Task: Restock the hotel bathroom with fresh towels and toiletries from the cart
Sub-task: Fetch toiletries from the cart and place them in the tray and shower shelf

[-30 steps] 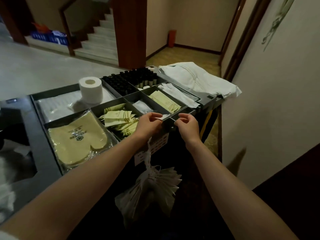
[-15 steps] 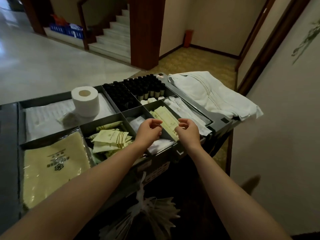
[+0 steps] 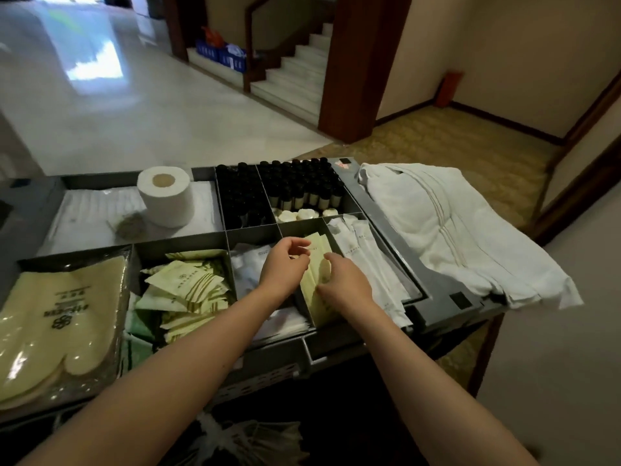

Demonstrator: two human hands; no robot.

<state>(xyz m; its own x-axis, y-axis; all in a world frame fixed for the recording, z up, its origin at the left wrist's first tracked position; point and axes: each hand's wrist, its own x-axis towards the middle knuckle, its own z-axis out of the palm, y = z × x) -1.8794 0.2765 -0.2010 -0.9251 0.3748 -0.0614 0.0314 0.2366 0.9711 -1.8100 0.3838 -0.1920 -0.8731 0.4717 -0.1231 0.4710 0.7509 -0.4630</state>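
The grey cart tray [image 3: 433, 287] is split into compartments of toiletries. Both my hands hang over the narrow compartment of long pale-yellow packets [image 3: 317, 245]. My right hand [image 3: 344, 284] dips into it, its fingers and thumb pinching the top packet. My left hand [image 3: 284, 265] hovers just left of that, its fingers loosely curled with nothing visibly in them. Folded white towels [image 3: 453, 230] lie on the cart's right end. A toilet roll [image 3: 166, 196] stands at the back left.
Other compartments hold black-capped bottles [image 3: 295, 183], round white soaps [image 3: 299, 215], long white sachets [image 3: 364, 253], square yellow-green sachets [image 3: 188, 287] and bagged slippers [image 3: 60, 314]. Bags hang under the cart front. A wall is close on the right; stairs and a wooden pillar lie ahead.
Both hands moved from the cart's front edge up over the tray. The right hand has gone down into the yellow packets, and the small white piece held between them earlier is gone.
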